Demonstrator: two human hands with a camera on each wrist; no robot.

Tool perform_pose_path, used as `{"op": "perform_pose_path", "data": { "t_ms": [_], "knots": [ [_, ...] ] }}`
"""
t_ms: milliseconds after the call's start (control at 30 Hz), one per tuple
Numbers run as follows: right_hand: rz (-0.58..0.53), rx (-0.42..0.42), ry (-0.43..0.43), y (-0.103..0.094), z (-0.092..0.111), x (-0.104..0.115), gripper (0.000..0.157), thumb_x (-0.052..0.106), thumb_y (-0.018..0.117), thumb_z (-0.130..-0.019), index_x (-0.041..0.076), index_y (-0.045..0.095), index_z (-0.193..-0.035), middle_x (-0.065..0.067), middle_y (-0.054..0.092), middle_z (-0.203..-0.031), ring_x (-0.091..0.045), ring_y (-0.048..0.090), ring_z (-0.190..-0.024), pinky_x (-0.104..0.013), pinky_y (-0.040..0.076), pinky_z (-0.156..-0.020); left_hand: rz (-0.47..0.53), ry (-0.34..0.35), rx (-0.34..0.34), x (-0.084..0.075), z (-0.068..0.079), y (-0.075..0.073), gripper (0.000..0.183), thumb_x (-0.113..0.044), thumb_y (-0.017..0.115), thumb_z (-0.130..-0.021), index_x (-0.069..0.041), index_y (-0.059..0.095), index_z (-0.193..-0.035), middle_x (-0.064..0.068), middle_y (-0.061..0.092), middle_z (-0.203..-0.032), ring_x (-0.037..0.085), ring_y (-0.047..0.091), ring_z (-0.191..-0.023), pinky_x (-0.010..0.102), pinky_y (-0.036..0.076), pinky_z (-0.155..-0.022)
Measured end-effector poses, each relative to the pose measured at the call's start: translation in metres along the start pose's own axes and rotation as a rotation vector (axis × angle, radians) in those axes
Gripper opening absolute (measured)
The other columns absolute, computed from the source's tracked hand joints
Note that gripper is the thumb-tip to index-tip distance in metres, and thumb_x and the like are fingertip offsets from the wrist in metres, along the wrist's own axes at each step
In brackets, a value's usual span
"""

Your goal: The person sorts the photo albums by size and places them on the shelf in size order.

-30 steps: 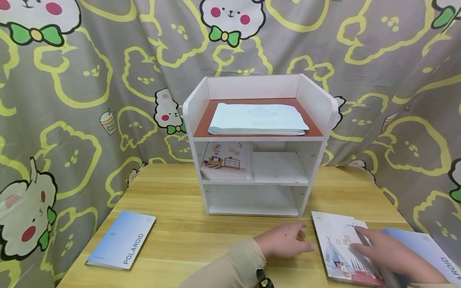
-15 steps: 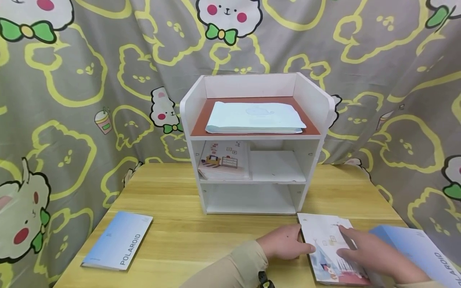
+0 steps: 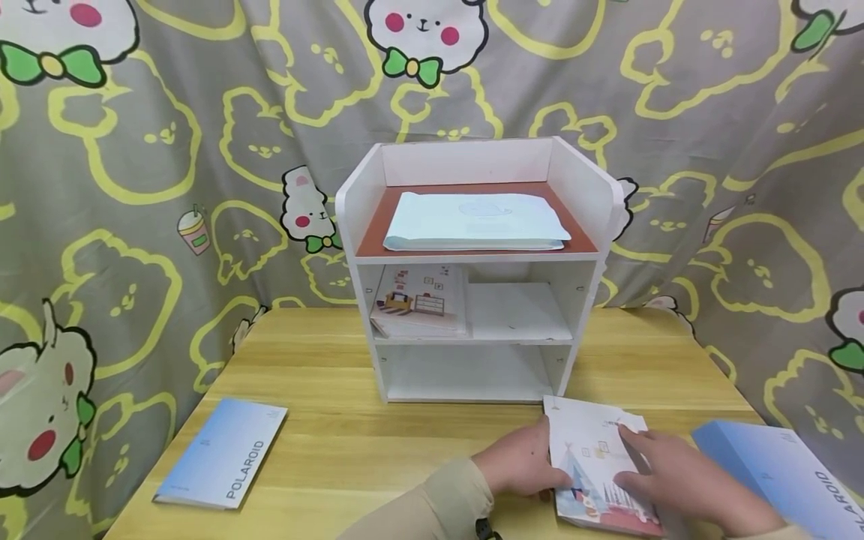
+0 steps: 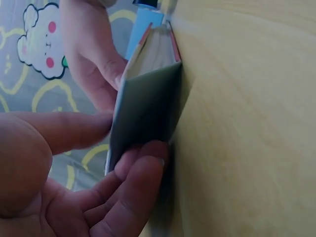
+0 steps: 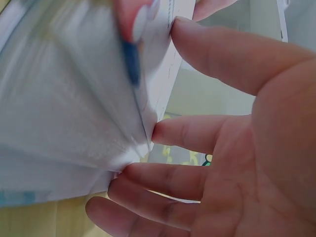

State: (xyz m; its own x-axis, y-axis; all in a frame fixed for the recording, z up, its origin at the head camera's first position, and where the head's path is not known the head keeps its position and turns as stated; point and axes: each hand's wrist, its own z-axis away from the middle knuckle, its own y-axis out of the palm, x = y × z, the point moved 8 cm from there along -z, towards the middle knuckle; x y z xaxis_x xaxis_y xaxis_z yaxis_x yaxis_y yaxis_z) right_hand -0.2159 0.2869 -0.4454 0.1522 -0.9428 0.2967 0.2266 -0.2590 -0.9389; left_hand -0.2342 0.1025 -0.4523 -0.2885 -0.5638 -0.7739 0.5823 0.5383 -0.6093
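Observation:
A thick book with a white illustrated cover showing a blue tent lies tilted at the right front of the table. My left hand grips its left side, thumb on top of the cover. In the left wrist view its fingers curl under the dark spine side of the book. My right hand holds the opposite edge, with thumb and forefinger on the cover. The right wrist view shows the pages fanned apart, the other fingertips against their edges.
A white shelf stands at the middle back, with a pale blue book on top and illustrated books on its middle level. Blue POLAROID albums lie on the table, one at left and a thicker one at right.
The book has moved left, away from the thick blue album, with my right hand on it. My left hand, earlier apart from the book, now grips its left side.

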Motion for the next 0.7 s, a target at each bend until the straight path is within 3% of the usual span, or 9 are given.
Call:
{"op": "perform_pose_path", "data": {
  "t_ms": [133, 467, 700],
  "knots": [
    [0.010, -0.007, -0.011, 0.001, 0.001, 0.004, 0.085, 0.055, 0.075, -0.084, -0.006, 0.056, -0.140, -0.036, 0.058, -0.125, -0.053, 0.056, -0.115, -0.066, 0.046, -0.091, -0.092, -0.008, -0.040, 0.005, 0.003, -0.004, 0.063, -0.023, 0.085, -0.081, -0.017, 0.046, -0.130, -0.007, 0.057, -0.083, 0.006, 0.055, -0.064, 0.022, 0.048, -0.055],
    [0.042, -0.023, -0.042, 0.003, -0.003, 0.023, 0.084, 0.057, 0.076, -0.082, 0.000, 0.057, -0.142, -0.036, 0.057, -0.129, -0.056, 0.054, -0.118, -0.068, 0.044, -0.094, 0.021, -0.054, -0.030, 0.020, 0.021, -0.015, 0.065, -0.015, 0.084, -0.084, -0.017, 0.044, -0.135, -0.006, 0.058, -0.080, 0.011, 0.057, -0.053, 0.025, 0.050, -0.048],
    [0.072, -0.061, -0.098, 0.004, -0.004, 0.040, 0.081, 0.054, 0.077, -0.082, 0.001, 0.059, -0.140, -0.034, 0.059, -0.126, -0.054, 0.056, -0.115, -0.066, 0.046, -0.093, 0.018, -0.092, -0.032, 0.033, 0.032, -0.022, 0.076, -0.017, 0.083, -0.085, -0.011, 0.037, -0.145, -0.004, 0.058, -0.074, 0.013, 0.058, -0.052, 0.025, 0.049, -0.050]
  ]
}}
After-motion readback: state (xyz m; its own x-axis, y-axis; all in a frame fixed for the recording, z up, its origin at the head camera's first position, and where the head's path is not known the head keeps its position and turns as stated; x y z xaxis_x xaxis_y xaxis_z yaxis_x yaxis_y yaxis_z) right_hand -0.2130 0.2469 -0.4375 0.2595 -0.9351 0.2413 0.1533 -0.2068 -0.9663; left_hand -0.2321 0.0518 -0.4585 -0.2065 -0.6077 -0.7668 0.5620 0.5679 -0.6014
